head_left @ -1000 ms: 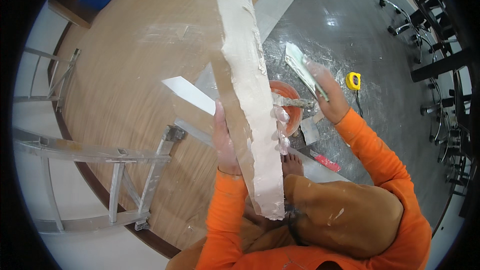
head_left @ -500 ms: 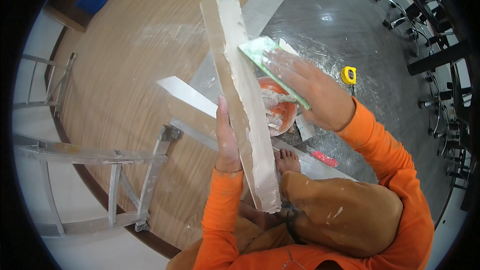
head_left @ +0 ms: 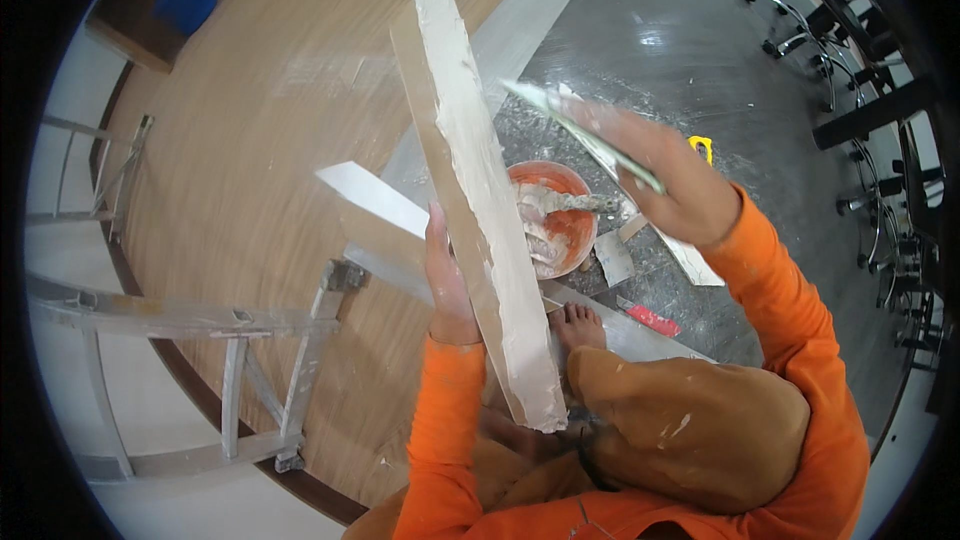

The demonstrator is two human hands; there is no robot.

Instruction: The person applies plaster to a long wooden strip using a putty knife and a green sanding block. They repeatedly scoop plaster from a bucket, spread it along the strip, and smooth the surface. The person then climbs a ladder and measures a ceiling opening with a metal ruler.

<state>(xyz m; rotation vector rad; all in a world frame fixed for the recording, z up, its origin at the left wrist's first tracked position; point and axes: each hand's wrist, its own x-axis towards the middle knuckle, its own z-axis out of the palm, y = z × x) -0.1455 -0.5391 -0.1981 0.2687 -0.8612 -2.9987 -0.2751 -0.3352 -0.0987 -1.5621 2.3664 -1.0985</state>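
Note:
My left hand [head_left: 450,295] grips a long tan board strip [head_left: 440,180] by its left edge. A thick, uneven layer of white compound [head_left: 490,240] covers the strip's face. My right hand [head_left: 665,170] holds a flat pale green spreader [head_left: 560,120], raised to the right of the strip. Beneath these, an orange bowl [head_left: 565,240] of white compound stands on the smeared floor with a coated tool [head_left: 590,202] in it. A white offcut [head_left: 370,195] lies left of my left hand; another long piece [head_left: 690,265] lies under my right arm.
An aluminium ladder [head_left: 235,360] is at the lower left, another metal frame [head_left: 120,180] above it. A blue bin [head_left: 185,0] is at upper left, wheeled chairs [head_left: 790,40] at the right. A yellow tape measure [head_left: 700,148] and red-handled blade [head_left: 655,320] lie near my bare foot [head_left: 580,325] and bowl.
The spreader came across onto the upper part of the strip half a second ago and is now lifted away to the right. The strip's top has shifted slightly left and down since a second ago.

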